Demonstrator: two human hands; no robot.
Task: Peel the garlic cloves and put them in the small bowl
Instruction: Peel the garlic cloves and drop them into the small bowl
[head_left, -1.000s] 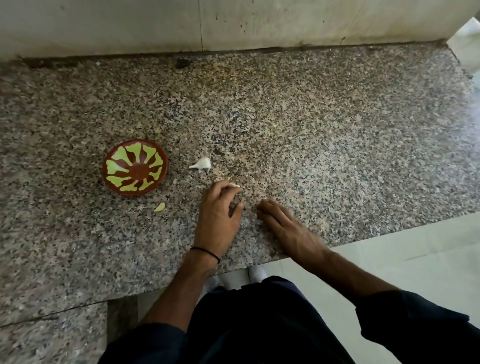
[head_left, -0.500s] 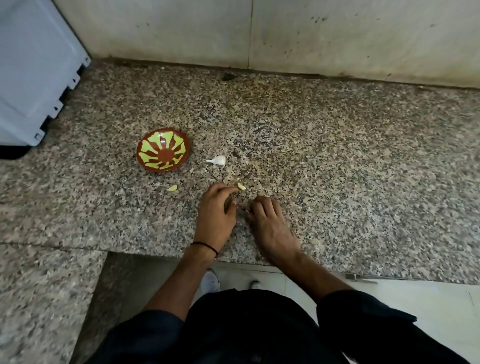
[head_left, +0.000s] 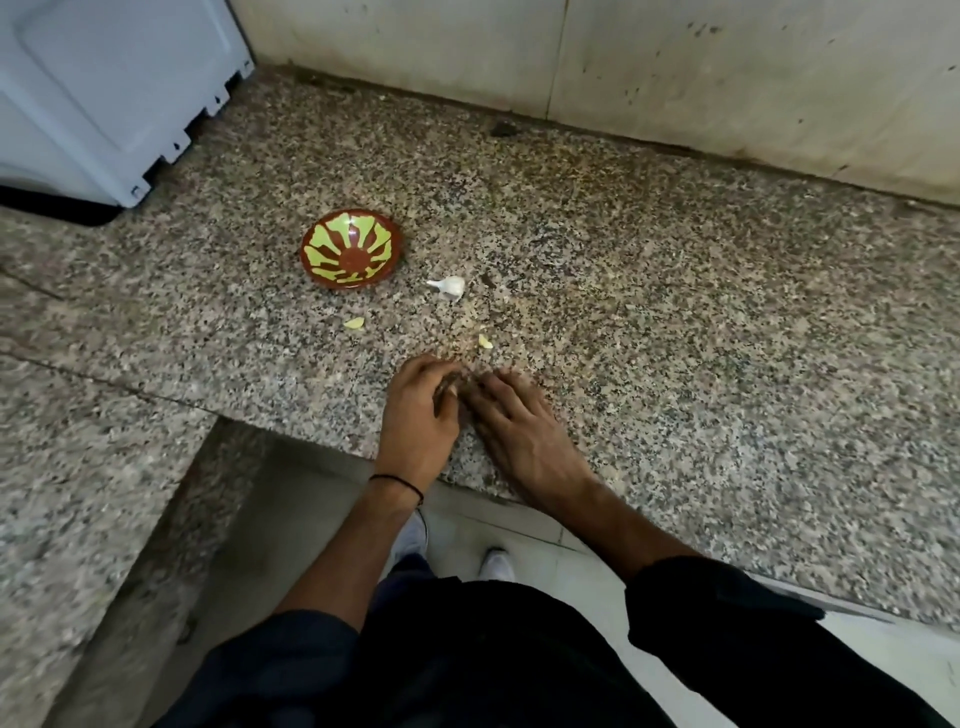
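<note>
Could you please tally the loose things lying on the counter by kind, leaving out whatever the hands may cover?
Bowl: 1
White garlic piece: 1
Yellowish garlic bits: 2
Total: 4

A speckled grey-brown granite counter (head_left: 675, 338) fills the middle of the frame. Behind it, along the top, runs a pale stained wall (head_left: 727, 67) with a vertical seam (head_left: 558, 57) right of centre. A small dark blotch (head_left: 503, 129) lies on the stone close to the wall's foot. In the upper left corner stands a light blue-grey plastic casing (head_left: 104, 78) with a notched lower edge, resting on a black base (head_left: 57, 210). A second granite slab (head_left: 78, 467) occupies the lower left. Pale floor tiles (head_left: 883, 654) show at the lower right.
</note>
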